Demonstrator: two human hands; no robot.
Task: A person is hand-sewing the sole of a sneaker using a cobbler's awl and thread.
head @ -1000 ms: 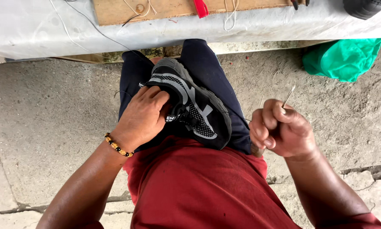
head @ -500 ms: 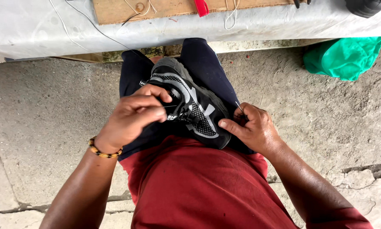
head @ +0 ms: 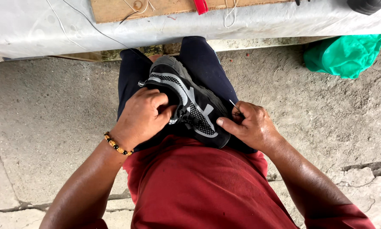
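Two hands work on one black sneaker (head: pixel 190 104) with grey and white trim, which lies across the person's lap on dark trousers (head: pixel 207 63), its toe pointing away toward the table. The left hand (head: pixel 141 116) is curled tightly over the shoe's near left side, fingers bent and pressing into the upper, a beaded bracelet (head: pixel 117 144) of black and amber on its wrist. The right hand (head: pixel 250 125) is clenched against the shoe's right edge, the thumb laid flat on the side near the sole, and its fingers pinch a thin needle (head: pixel 234 105) that sticks up and away from the knuckles. A red shirt (head: pixel 199 186) fills the lower middle of the view. Beyond the knees runs a table edge wrapped in grey plastic sheeting (head: pixel 50 34), with a wooden board (head: pixel 165 6) and loose pale thread (head: pixel 230 10) on top. A crumpled green bag (head: pixel 345 55) lies on the cracked concrete floor (head: pixel 50 106) well to the right.
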